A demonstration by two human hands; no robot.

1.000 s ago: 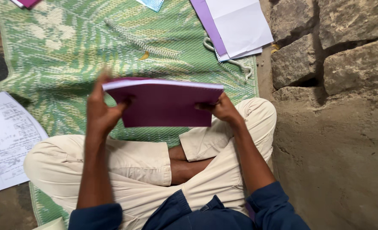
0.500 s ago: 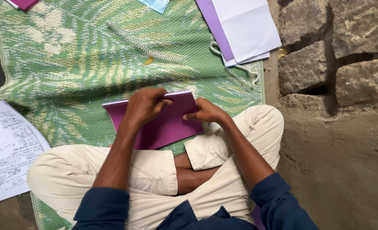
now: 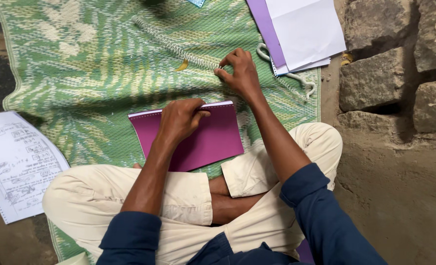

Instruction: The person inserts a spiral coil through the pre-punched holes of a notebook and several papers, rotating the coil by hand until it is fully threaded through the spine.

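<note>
The left hand (image 3: 181, 119) presses flat on the purple booklet (image 3: 193, 140), which lies on the green mat (image 3: 80, 73) before the crossed legs. Beyond the booklet, the right hand (image 3: 240, 73) pinches the end of a white spiral coil (image 3: 176, 46). Loose white and purple sheets (image 3: 296, 32) lie right of the coil, by the stones (image 3: 375, 73).

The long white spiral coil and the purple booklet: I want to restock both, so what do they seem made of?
The long white spiral coil looks like plastic: matte, uniform white loops, though coated wire is possible. The purple booklet looks like smooth card over white paper, with punched holes along its top edge.
</note>
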